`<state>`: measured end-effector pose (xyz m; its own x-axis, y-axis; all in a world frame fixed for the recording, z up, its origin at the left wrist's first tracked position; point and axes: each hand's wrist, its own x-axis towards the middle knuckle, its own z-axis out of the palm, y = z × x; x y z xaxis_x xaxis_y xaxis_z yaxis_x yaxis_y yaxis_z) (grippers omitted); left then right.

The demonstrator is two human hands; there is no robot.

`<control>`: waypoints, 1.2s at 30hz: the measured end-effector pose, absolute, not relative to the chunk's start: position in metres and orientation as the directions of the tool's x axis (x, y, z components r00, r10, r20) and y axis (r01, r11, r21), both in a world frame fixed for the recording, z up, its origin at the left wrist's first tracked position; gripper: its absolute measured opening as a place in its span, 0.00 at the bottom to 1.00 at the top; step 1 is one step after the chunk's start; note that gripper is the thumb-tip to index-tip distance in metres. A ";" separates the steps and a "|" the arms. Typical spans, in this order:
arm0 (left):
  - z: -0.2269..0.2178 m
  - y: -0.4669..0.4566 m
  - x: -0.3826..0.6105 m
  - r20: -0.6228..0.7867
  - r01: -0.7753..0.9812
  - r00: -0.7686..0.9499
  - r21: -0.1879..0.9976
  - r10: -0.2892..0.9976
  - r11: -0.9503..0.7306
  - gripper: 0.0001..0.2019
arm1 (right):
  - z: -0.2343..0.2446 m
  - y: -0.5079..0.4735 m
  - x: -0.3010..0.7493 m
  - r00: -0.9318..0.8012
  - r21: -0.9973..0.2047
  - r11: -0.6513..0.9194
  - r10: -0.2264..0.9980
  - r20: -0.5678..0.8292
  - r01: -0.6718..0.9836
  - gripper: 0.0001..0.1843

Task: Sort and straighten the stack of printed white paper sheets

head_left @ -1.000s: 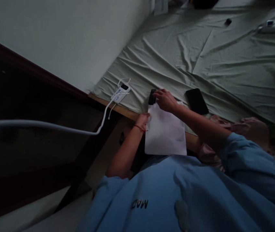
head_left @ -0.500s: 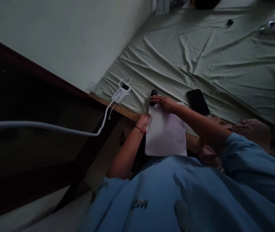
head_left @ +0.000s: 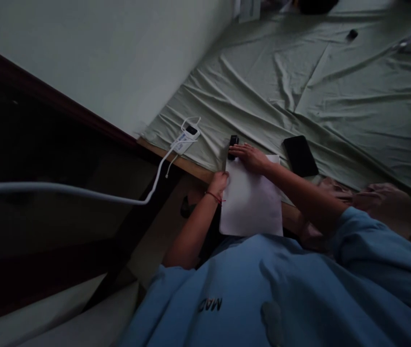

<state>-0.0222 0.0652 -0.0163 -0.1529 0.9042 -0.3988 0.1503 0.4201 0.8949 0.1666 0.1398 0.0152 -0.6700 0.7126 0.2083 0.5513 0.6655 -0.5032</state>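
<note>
A white sheet of paper (head_left: 251, 207) with a rounded lower left corner lies in front of my body. Its far end reaches onto the cloth-covered surface. My left hand (head_left: 219, 183), with a red string at the wrist, is closed on the sheet's left edge. My right hand (head_left: 252, 158) lies over the far end of the paper, fingers stretched to the left. Its fingertips touch a small black oblong object (head_left: 233, 140) at the far left corner of the paper. The object's kind is unclear, and the fingers cover part of it.
A black tablet or phone-like slab (head_left: 300, 155) lies right of the paper. Left of it sits a white power strip (head_left: 184, 143) with a white cable (head_left: 82, 192) trailing leftward. A pale wrinkled sheet (head_left: 256, 91) covers the surface, bordered by a wooden edge (head_left: 176, 159) and a wall (head_left: 111, 62).
The whole view has shifted slightly, so things appear a little further right. Both hands keep nearly the same places on the paper and the black object.
</note>
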 end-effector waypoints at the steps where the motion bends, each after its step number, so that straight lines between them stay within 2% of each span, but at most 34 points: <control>1: -0.014 0.063 -0.020 -0.391 0.157 -0.163 0.896 0.906 0.415 0.12 | 0.016 0.138 0.170 -0.656 -0.497 0.659 0.723 0.214 0.564 0.28; 4: -0.008 0.054 -0.016 -0.362 0.169 -0.176 0.905 0.915 0.391 0.15 | 0.019 0.127 0.186 -0.536 -0.467 0.579 0.810 0.237 0.668 0.28; 7: -0.003 0.045 -0.015 -0.328 0.155 -0.174 0.922 0.928 0.355 0.17 | 0.020 0.113 0.212 -0.400 -0.401 0.437 0.899 0.179 0.805 0.24; 10: 0.001 0.036 -0.015 -0.311 0.132 -0.164 0.934 0.936 0.333 0.16 | 0.019 0.101 0.243 -0.353 -0.330 0.370 0.929 0.111 0.868 0.22; 12: 0.001 0.029 -0.015 -0.296 0.113 -0.152 0.943 0.943 0.314 0.15 | 0.017 0.096 0.262 -0.359 -0.365 0.366 0.929 0.089 0.856 0.21; 14: 0.000 0.023 -0.015 -0.271 0.073 -0.136 0.957 0.953 0.282 0.14 | 0.016 0.091 0.278 -0.351 -0.504 0.339 0.933 0.074 0.794 0.18; 16: -0.001 0.018 -0.015 -0.253 0.003 -0.110 0.967 0.961 0.254 0.14 | 0.014 0.085 0.289 -0.258 -0.702 0.219 0.965 0.052 0.678 0.19; 18: -0.001 0.015 -0.014 -0.249 -0.075 -0.095 0.967 0.964 0.242 0.15 | 0.014 0.077 0.293 -0.148 -0.864 0.084 0.989 0.011 0.497 0.27; 20: 0.001 0.015 -0.011 -0.239 -0.126 -0.112 0.966 0.964 0.225 0.16 | 0.015 0.067 0.291 -0.091 -0.950 -0.017 0.995 -0.048 0.313 0.32; 23: 0.006 0.019 -0.005 -0.248 -0.183 -0.193 0.960 0.949 0.214 0.16 | 0.017 0.049 0.279 -0.052 -0.976 -0.116 0.990 -0.128 0.186 0.29; 26: 0.010 0.021 0.004 -0.270 -0.258 -0.250 0.944 0.930 0.205 0.18 | 0.016 0.036 0.267 -0.004 -0.971 -0.100 0.995 -0.103 0.218 0.20; 30: 0.008 0.015 0.010 -0.263 -0.297 -0.244 0.936 0.934 0.186 0.22 | 0.013 0.031 0.263 0.065 -0.987 -0.109 0.993 -0.102 0.115 0.19; 33: 0.003 0.005 0.009 -0.242 -0.202 -0.160 0.957 0.957 0.209 0.23 | 0.010 0.032 0.266 0.116 -0.990 -0.137 0.984 -0.133 0.032 0.19; 36: -0.003 0.000 0.006 -0.251 -0.005 -0.111 0.968 0.962 0.252 0.21 | 0.005 0.033 0.269 0.130 -0.987 -0.158 0.979 -0.155 0.014 0.19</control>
